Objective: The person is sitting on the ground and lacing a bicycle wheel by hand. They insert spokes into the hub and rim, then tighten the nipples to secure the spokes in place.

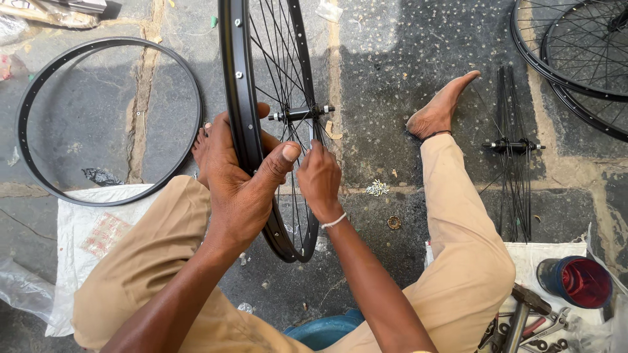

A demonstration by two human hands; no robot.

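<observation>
A black bicycle wheel (237, 78) stands upright on the pavement between my knees, its hub (301, 112) and thin spokes showing. My left hand (239, 176) is wrapped around the near part of the rim, thumb pressed over its inner side. My right hand (318, 178) is inside the wheel just below the hub, fingers pinched on a spoke near the rim. My bare feet rest on the ground on either side of the wheel.
An empty black rim (31, 98) lies flat at the left. A hub with loose spokes (513, 147) lies at the right, more wheels (575, 52) behind it. A small pile of nipples (377, 188), a red-lined tin (579, 281) and hand tools (523, 320) sit at right.
</observation>
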